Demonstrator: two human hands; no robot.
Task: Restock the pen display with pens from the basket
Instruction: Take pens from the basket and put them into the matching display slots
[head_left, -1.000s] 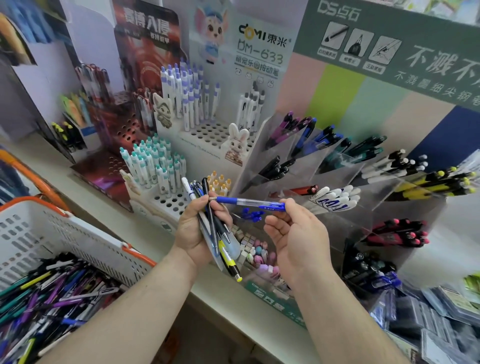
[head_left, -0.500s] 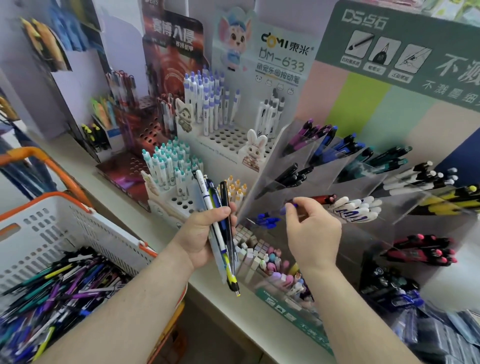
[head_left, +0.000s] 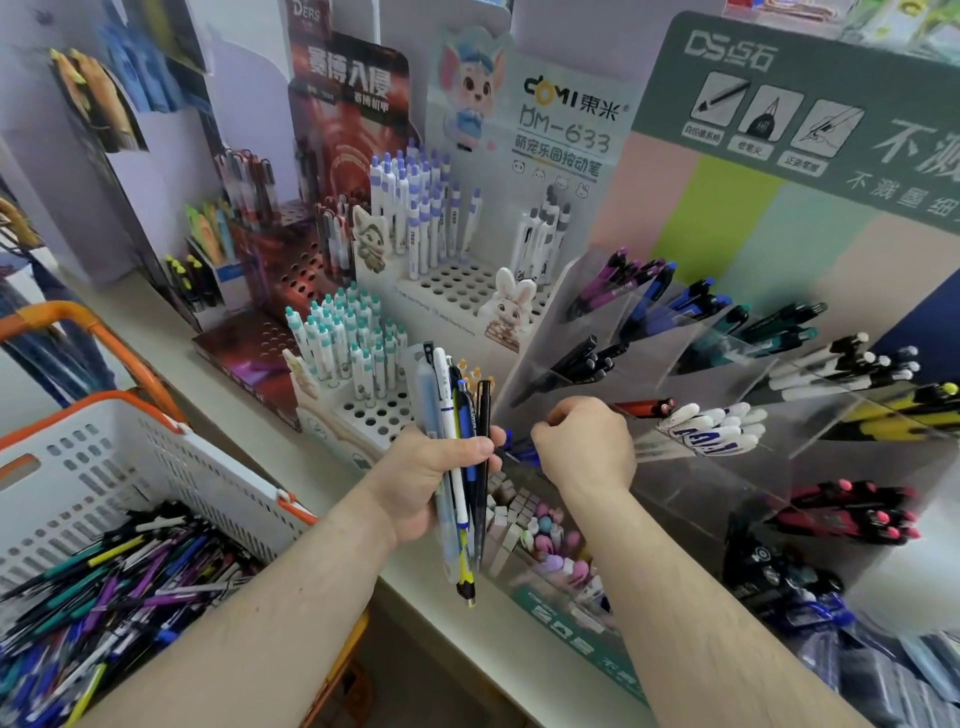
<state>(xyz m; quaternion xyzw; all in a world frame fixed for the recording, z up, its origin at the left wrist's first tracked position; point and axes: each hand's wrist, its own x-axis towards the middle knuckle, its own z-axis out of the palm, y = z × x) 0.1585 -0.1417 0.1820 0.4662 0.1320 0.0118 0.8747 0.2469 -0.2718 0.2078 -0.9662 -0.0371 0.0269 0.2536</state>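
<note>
My left hand (head_left: 423, 483) grips a bundle of pens (head_left: 457, 405), held upright in front of the white hole rack. My right hand (head_left: 587, 447) is curled, its back to the camera, at a low left slot of the clear acrylic pen display (head_left: 675, 364). It pinches a blue pen (head_left: 519, 451), and only the pen's blue end shows beside the fingers, lying among other blue pens in that slot. The white basket (head_left: 171, 431) with orange rim and handles stands at lower left, with a heap of loose pens (head_left: 130, 582) in it.
A white hole rack with teal-capped pens (head_left: 343, 338) and purple-capped pens (head_left: 415, 208) stands behind my left hand. A red hole rack (head_left: 291, 280) is further left. A clear box of small erasers (head_left: 540, 535) sits below my hands on the pale shelf (head_left: 467, 629).
My right hand took the blue pen from the bundle, carried it to the acrylic display, then dropped leftward into the low slot. My left hand lifted the bundle more upright.
</note>
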